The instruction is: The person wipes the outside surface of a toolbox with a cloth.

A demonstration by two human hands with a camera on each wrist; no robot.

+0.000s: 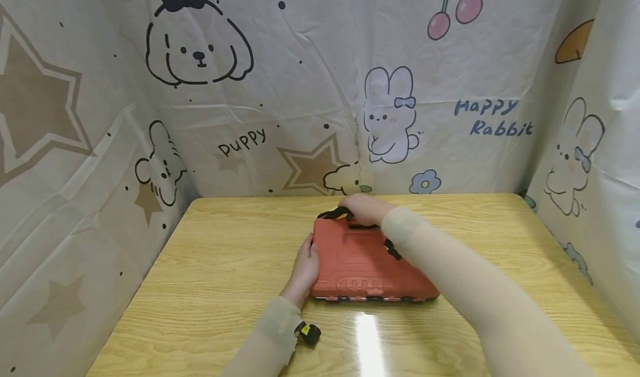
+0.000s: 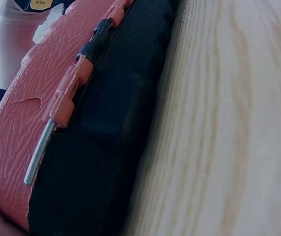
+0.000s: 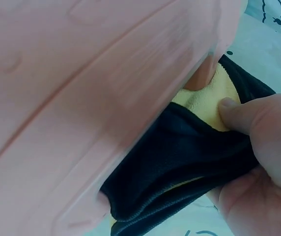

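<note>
A red plastic tool case (image 1: 357,260) lies on the table, its hinged edge towards me. Along its left side my left hand (image 1: 304,269) holds the case, thumb by the lid's edge. The left wrist view shows the case's black lower half (image 2: 91,182) and a metal hinge pin (image 2: 39,152). At the far edge, by the handle, my right hand (image 1: 366,207) grips a black-and-yellow cloth (image 3: 180,142). Its thumb presses on the yellow side in the right wrist view, while folds of the black side hang along the case's edge. The left fingers are partly hidden behind the case.
The wood-grain table (image 1: 225,255) ends against a printed curtain (image 1: 300,88) at the back and sides. A small black wrist camera (image 1: 309,333) is strapped to the left wrist. The right forearm (image 1: 470,288) crosses over the case's right part.
</note>
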